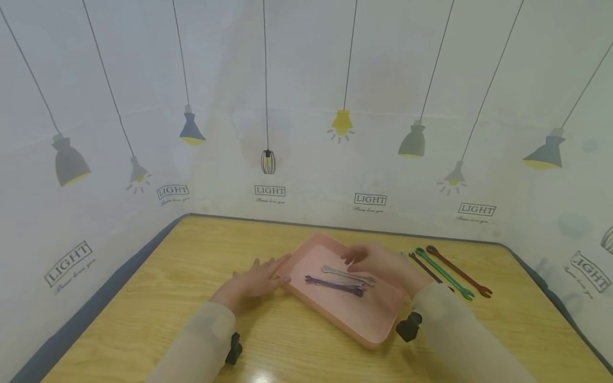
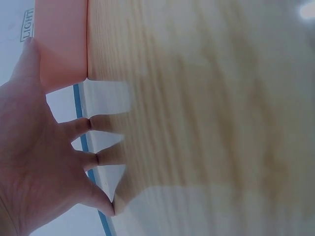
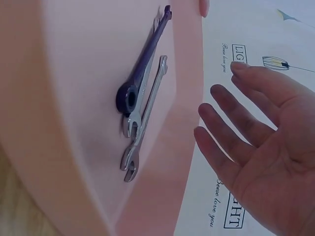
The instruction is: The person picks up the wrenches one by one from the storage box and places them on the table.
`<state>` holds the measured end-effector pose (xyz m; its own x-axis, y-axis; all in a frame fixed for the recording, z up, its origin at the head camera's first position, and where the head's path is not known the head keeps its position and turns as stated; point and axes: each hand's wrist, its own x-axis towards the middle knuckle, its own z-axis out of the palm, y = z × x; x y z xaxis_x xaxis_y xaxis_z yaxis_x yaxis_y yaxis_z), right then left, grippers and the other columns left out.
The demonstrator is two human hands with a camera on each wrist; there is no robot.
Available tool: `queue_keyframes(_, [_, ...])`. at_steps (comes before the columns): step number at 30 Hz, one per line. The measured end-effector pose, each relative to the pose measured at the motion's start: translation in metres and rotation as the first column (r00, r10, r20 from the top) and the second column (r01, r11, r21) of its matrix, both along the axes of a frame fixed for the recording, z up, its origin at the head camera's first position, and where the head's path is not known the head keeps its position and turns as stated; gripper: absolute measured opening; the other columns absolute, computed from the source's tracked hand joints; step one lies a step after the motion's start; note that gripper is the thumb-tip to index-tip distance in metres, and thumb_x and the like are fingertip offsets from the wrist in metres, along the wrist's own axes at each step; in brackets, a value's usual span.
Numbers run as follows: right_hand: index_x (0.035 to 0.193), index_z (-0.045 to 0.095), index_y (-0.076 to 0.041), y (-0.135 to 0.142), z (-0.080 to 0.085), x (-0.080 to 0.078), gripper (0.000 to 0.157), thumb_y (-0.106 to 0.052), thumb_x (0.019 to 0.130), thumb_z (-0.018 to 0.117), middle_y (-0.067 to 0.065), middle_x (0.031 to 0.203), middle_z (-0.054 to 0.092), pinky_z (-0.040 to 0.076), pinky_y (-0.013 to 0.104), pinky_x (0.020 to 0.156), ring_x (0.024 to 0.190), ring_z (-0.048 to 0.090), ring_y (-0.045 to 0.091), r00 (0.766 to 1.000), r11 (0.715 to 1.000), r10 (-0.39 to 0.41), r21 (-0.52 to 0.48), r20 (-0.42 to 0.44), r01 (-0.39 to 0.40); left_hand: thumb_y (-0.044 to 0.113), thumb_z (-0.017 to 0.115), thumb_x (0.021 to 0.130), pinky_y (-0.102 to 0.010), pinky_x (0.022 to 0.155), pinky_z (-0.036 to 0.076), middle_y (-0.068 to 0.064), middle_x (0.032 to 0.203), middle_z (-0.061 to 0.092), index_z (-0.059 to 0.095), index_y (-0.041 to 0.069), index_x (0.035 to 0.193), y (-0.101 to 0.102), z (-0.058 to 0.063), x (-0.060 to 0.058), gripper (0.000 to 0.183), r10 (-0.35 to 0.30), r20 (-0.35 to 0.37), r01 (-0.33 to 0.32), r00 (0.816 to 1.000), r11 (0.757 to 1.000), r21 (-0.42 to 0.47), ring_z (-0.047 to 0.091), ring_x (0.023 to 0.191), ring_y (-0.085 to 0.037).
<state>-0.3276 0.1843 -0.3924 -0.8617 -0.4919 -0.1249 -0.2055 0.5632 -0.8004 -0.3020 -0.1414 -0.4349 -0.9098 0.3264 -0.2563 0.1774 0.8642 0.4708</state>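
A pink tray [image 1: 378,322] lies at an angle on the table. Inside it are a purple wrench [image 3: 146,56] and two silver wrenches, one silver wrench [image 3: 151,98] a little apart and the other partly hidden under the purple one. At the tray's left side, my left hand [image 1: 256,281] has its fingers spread, with the thumb at the rim and fingertips down at the table. My right hand [image 1: 375,261] hovers over the far right part of the tray, its fingers loosely bent and nothing in them. The right wrist view shows its palm apart from the wrenches.
Right of the tray lie a green wrench [image 1: 445,274], a dark red wrench [image 1: 460,271] and a dark blue wrench [image 1: 425,267] partly behind my right forearm. A white wall cloth [image 1: 306,133] printed with lamps encloses the wooden table [image 1: 191,266] at the back and sides.
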Motion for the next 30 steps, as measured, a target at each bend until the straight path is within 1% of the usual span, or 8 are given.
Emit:
queue_keyframes(3, [0.122,0.067,-0.012,-0.004,0.001,-0.005,0.034,-0.012,0.088,0.071,0.01,0.117,0.066,0.049,0.042,0.094,0.104,0.06,0.02,1.0,1.0,-0.015,0.014,0.011,0.015,0.063,0.039,0.097,-0.084,0.093,-0.005,-0.011,0.161,0.016,0.016,0.044,0.155,0.0,-0.001,0.0,0.065,-0.004,-0.012,0.004,1.0,1.0,-0.003,0.002,0.144,-0.048])
queue_keyframes(6, [0.124,0.066,-0.013,-0.009,0.002,-0.009,0.036,-0.013,0.088,0.071,0.008,0.118,0.065,0.048,0.044,0.094,0.105,0.059,0.02,0.998,0.999,-0.039,0.015,0.056,0.038,0.063,0.039,0.097,-0.084,0.092,-0.005,-0.011,0.161,0.016,0.017,0.043,0.155,-0.001,0.0,0.0,0.065,-0.003,-0.016,0.003,1.0,1.0,-0.002,0.002,0.143,-0.048])
queue_keyframes(10, [0.125,0.066,-0.016,-0.016,-0.002,-0.014,0.036,-0.013,0.089,0.071,0.006,0.117,0.065,0.048,0.043,0.092,0.105,0.058,0.021,0.997,0.999,-0.036,0.024,0.074,0.034,0.063,0.039,0.097,-0.084,0.092,-0.006,-0.011,0.161,0.017,0.017,0.044,0.155,-0.002,-0.002,-0.001,0.065,0.004,-0.016,-0.004,1.0,1.0,0.006,0.002,0.144,-0.048])
queue_keyframes(15, [0.121,0.068,-0.02,-0.022,-0.011,-0.021,0.032,-0.017,0.089,0.071,-0.003,0.11,0.066,0.05,0.04,0.088,0.101,0.06,0.017,1.0,0.991,0.02,0.133,-0.021,-0.017,0.063,0.04,0.096,-0.084,0.093,-0.005,-0.01,0.161,0.017,0.017,0.045,0.154,-0.002,-0.004,-0.002,0.065,0.009,-0.022,-0.009,1.0,1.0,0.008,0.002,0.144,-0.047])
queue_keyframes(17, [0.12,0.068,-0.021,-0.023,-0.014,-0.023,0.031,-0.017,0.09,0.071,-0.005,0.109,0.066,0.05,0.039,0.088,0.1,0.061,0.016,0.998,0.982,0.043,0.185,-0.044,-0.034,0.063,0.041,0.097,-0.084,0.093,-0.004,-0.01,0.161,0.017,0.018,0.045,0.154,-0.002,-0.005,-0.002,0.064,0.007,-0.024,-0.007,1.0,1.0,0.007,0.002,0.144,-0.047])
queue_keyframes(19, [0.12,0.068,-0.021,-0.025,-0.015,-0.024,0.03,-0.018,0.09,0.071,-0.004,0.11,0.067,0.051,0.039,0.089,0.1,0.062,0.015,0.997,0.975,0.057,0.217,-0.046,-0.046,0.062,0.041,0.097,-0.085,0.092,-0.004,-0.01,0.161,0.018,0.018,0.045,0.154,-0.002,-0.005,-0.001,0.064,0.006,-0.028,-0.006,1.0,1.0,0.007,0.003,0.144,-0.047])
queue_keyframes(23, [0.119,0.069,-0.019,-0.03,-0.015,-0.025,0.031,-0.01,0.088,0.07,-0.002,0.111,0.067,0.05,0.039,0.088,0.099,0.061,0.016,0.998,0.968,0.056,0.247,-0.032,-0.046,0.062,0.041,0.097,-0.084,0.093,-0.003,-0.01,0.161,0.018,0.018,0.045,0.154,-0.003,-0.004,-0.002,0.064,0.009,-0.031,-0.009,0.999,1.0,0.005,0.003,0.144,-0.047])
queue_keyframes(30, [0.113,0.068,-0.014,-0.033,-0.026,-0.026,0.05,0.011,0.07,0.063,0.001,0.104,0.064,0.051,0.033,0.075,0.092,0.058,0.02,1.0,0.973,0.002,0.229,0.009,-0.004,0.064,0.039,0.096,-0.084,0.093,-0.004,-0.01,0.161,0.017,0.018,0.044,0.155,-0.002,-0.002,0.0,0.065,0.003,-0.019,-0.003,1.0,1.0,0.007,0.002,0.144,-0.047])
